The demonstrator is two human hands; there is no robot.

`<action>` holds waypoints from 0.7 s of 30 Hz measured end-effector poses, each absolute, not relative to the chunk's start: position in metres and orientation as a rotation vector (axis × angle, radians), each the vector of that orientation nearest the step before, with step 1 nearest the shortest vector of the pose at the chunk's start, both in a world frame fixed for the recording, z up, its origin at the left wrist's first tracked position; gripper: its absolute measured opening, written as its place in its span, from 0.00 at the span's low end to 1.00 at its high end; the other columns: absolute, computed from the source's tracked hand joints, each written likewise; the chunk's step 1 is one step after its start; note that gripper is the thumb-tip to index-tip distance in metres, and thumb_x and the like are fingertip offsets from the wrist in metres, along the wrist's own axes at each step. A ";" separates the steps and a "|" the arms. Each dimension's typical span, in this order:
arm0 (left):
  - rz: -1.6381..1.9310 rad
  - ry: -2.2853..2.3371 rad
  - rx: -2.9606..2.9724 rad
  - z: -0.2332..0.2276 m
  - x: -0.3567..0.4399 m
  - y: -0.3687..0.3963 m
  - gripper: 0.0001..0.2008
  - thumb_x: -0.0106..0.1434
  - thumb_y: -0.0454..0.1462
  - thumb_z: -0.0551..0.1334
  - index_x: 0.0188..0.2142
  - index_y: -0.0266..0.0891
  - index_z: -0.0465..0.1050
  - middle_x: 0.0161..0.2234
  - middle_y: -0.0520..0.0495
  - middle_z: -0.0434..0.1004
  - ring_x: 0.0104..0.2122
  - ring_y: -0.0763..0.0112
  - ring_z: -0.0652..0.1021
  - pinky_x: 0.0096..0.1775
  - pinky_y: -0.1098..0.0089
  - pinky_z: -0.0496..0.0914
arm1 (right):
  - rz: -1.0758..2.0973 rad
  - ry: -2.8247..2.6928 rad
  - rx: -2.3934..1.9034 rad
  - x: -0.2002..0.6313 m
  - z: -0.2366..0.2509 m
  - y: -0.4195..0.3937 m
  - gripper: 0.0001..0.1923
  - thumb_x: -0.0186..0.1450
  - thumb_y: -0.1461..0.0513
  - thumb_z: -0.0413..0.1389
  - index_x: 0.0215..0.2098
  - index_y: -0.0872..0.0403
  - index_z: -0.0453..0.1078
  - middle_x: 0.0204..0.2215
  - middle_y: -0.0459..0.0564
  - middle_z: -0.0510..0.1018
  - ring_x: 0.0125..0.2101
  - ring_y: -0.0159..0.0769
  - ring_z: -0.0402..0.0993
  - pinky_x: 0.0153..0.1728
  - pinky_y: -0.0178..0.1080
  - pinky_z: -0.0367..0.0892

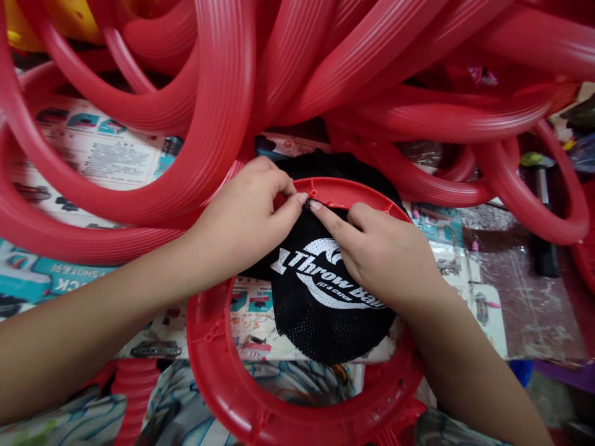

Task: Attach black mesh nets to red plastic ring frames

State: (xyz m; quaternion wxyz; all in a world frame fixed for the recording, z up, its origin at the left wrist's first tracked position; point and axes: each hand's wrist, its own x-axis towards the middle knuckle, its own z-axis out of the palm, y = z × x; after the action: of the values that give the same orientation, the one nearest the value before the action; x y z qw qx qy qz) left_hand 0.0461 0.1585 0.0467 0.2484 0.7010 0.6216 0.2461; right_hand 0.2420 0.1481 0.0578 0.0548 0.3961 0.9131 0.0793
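A red plastic ring (209, 347) lies in front of me, its hollow, ribbed inner side facing up. Black mesh netting (302, 328) with white "Throw Ball" lettering hangs across the ring's opening, and more black fabric spreads behind the far rim. At that far rim my left hand (255, 210) pinches the netting's dark edge between thumb and forefinger. Close beside it, my right hand (385, 254) presses the same edge with an outstretched forefinger, its other fingers curled over the netting. The two fingertips nearly meet.
Many red ribbed rings (223, 93) are heaped across the back and left. Printed cardboard (125, 155) covers the work surface. To the right lie a hammer-like tool with a black handle (545, 241) and clear plastic packaging (520, 310). Something yellow (69, 21) shows at the far left.
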 end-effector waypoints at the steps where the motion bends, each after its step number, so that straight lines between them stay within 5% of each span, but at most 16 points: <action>1: 0.666 1.702 1.899 0.047 0.046 0.159 0.09 0.62 0.38 0.57 0.27 0.37 0.71 0.33 0.47 0.71 0.35 0.67 0.73 0.41 0.64 0.68 | 0.250 2.772 1.206 0.242 0.058 0.148 0.26 0.68 0.64 0.45 0.64 0.44 0.59 0.27 0.50 0.70 0.25 0.34 0.60 0.23 0.38 0.43; 15: 0.643 1.686 1.861 0.049 0.044 0.162 0.08 0.60 0.38 0.58 0.27 0.38 0.72 0.34 0.47 0.73 0.35 0.65 0.73 0.46 0.59 0.69 | 0.378 2.828 1.237 0.248 0.059 0.143 0.23 0.67 0.63 0.49 0.59 0.45 0.67 0.27 0.50 0.74 0.24 0.35 0.66 0.23 0.37 0.45; 21: 0.605 1.666 1.956 0.048 0.043 0.159 0.08 0.62 0.38 0.56 0.32 0.38 0.72 0.36 0.46 0.73 0.38 0.64 0.73 0.44 0.63 0.69 | 0.101 3.039 1.514 0.250 0.059 0.147 0.20 0.68 0.64 0.48 0.56 0.59 0.69 0.36 0.53 0.79 0.35 0.38 0.74 0.33 0.37 0.64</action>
State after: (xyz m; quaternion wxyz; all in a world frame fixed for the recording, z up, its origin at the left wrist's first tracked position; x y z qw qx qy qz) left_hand 0.0433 0.1593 0.0479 0.2486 0.7178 0.6113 0.2219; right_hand 0.2500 0.1468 0.0591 -0.1274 0.4422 0.8873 0.0295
